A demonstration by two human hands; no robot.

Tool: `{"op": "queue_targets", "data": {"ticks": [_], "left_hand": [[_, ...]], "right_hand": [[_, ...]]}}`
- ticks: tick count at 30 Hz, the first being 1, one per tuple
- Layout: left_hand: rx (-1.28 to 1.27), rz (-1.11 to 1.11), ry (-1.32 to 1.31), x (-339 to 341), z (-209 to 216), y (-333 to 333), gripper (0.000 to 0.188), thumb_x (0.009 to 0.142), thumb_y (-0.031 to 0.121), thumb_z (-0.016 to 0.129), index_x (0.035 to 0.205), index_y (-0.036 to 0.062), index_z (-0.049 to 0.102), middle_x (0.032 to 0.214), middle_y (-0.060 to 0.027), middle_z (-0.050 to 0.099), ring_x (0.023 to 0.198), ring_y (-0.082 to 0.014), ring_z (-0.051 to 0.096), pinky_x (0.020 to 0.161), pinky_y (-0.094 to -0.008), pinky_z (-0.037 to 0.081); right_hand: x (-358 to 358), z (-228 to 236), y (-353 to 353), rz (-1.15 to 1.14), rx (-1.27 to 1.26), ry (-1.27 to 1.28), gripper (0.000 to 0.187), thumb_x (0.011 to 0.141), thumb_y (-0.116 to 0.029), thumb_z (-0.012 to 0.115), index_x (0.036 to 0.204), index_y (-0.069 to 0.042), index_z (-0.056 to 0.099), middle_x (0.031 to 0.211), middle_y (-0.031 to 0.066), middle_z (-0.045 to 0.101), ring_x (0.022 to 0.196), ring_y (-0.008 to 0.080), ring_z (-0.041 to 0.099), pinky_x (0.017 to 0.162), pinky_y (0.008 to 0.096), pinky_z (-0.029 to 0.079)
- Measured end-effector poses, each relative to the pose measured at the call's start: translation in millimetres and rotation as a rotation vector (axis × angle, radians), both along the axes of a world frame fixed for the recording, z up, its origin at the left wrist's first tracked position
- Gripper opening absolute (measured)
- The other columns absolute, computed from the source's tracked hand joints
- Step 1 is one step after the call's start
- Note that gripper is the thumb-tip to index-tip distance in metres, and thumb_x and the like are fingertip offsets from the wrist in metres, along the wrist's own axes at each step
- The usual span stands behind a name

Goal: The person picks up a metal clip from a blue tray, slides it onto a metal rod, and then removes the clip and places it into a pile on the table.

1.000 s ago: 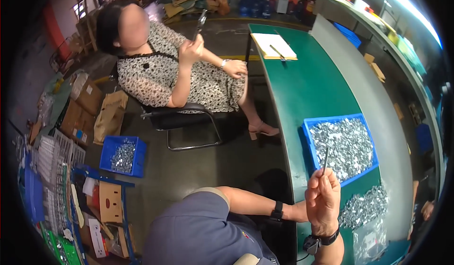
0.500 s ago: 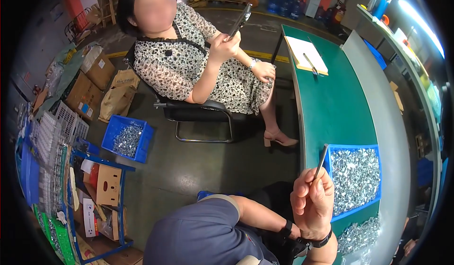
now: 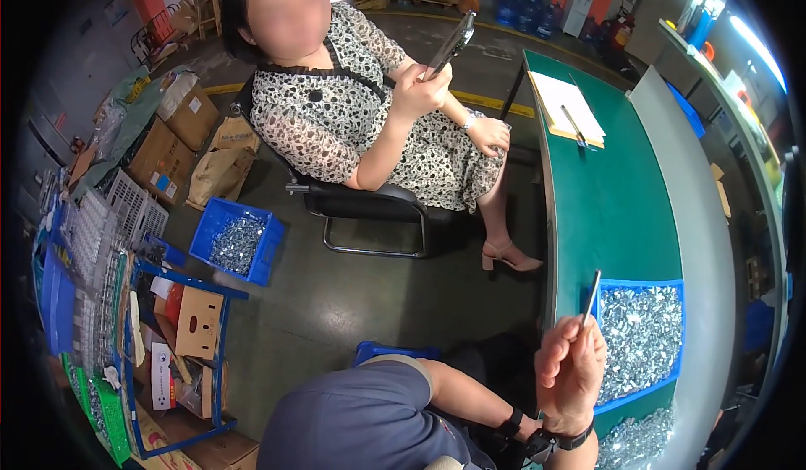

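Note:
My right hand (image 3: 573, 369) is raised at the lower right, palm side toward me. A slim metal rod (image 3: 593, 292) is pinched between its thumb and fingers and points upward, slightly tilted. Just beyond the hand, a shallow blue tray (image 3: 681, 331) full of small shiny metal parts rests on the green table. My left forearm reaches across from the dark blue sleeve, and my left hand (image 3: 527, 427) is beside the right wrist. Its fingers are hidden behind that wrist.
A person (image 3: 336, 126) sits across from me, holding a phone (image 3: 451, 46). A clipboard (image 3: 567, 109) with paper and a pen lies on the green table (image 3: 617, 210). A blue bin (image 3: 273, 243) of metal parts stands on the floor; a blue-framed rack (image 3: 220, 352) is at left.
The view has shifted a little, so the surroundings appear farther right and lower. My right hand still holds the rod upright, with only a slight shift.

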State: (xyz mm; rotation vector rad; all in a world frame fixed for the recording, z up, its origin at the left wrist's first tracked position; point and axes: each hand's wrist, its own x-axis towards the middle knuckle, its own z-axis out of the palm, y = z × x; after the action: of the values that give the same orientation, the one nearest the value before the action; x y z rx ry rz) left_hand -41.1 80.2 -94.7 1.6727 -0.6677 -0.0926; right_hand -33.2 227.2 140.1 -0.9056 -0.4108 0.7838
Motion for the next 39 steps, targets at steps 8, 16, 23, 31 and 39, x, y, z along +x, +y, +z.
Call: {"op": "queue_targets", "data": {"ticks": [8, 16, 23, 31, 39], "left_hand": [[-0.086, 0.002, -0.057, 9, -7, -19, 0.016, 0.078, 0.009, 0.067, 0.089, -0.0022, 0.062, 0.088, -0.0227, 0.066, 0.083, -0.0394, 0.063, 0.074, -0.0427, 0.048], [-0.296, -0.056, 0.194, -8, 54, 24, 0.013, 0.081, 0.005, 0.066, 0.088, -0.0006, 0.057, 0.08, -0.0141, 0.063, 0.078, -0.0302, 0.063, 0.07, -0.0382, 0.047], [-0.256, 0.05, 0.103, -8, 59, 30, 0.013, 0.088, 0.01, 0.067, 0.096, 0.0021, 0.061, 0.086, -0.0125, 0.064, 0.08, -0.0281, 0.063, 0.072, -0.0371, 0.049], [-0.171, 0.09, 0.144, -11, 65, 26, 0.014, 0.091, 0.01, 0.067, 0.101, 0.0002, 0.062, 0.09, -0.0097, 0.067, 0.079, -0.0201, 0.065, 0.072, -0.0332, 0.052], [-0.086, 0.028, 0.138, -14, 65, 24, 0.016, 0.092, 0.011, 0.068, 0.103, -0.0003, 0.065, 0.092, -0.0079, 0.066, 0.08, -0.0166, 0.064, 0.071, -0.0309, 0.051]], "right_hand": [[29, -51, -123, -0.411, -0.422, -0.258, 0.026, 0.107, -0.028, 0.05, 0.093, -0.007, 0.055, 0.066, 0.0, 0.052, 0.048, 0.0058, 0.045, 0.04, 0.0192, 0.031], [4, -77, -259, -0.598, -0.749, -0.259, 0.02, 0.104, -0.019, 0.055, 0.1, -0.002, 0.064, 0.081, 0.0059, 0.065, 0.066, 0.0136, 0.057, 0.062, 0.0286, 0.048], [-34, -107, -319, -0.536, -1.03, -0.573, 0.021, 0.102, -0.014, 0.054, 0.097, 0.001, 0.068, 0.077, 0.004, 0.064, 0.068, 0.01, 0.053, 0.065, 0.0253, 0.044], [-66, -105, -340, -0.489, -0.997, -0.478, 0.019, 0.101, -0.013, 0.055, 0.099, 0.002, 0.067, 0.078, 0.007, 0.064, 0.07, 0.0133, 0.054, 0.065, 0.0295, 0.048], [-65, -176, -379, -0.543, -0.805, -0.406, 0.025, 0.1, -0.019, 0.059, 0.082, -0.002, 0.06, 0.065, 0.0013, 0.059, 0.054, 0.0075, 0.054, 0.05, 0.0214, 0.041]]}}
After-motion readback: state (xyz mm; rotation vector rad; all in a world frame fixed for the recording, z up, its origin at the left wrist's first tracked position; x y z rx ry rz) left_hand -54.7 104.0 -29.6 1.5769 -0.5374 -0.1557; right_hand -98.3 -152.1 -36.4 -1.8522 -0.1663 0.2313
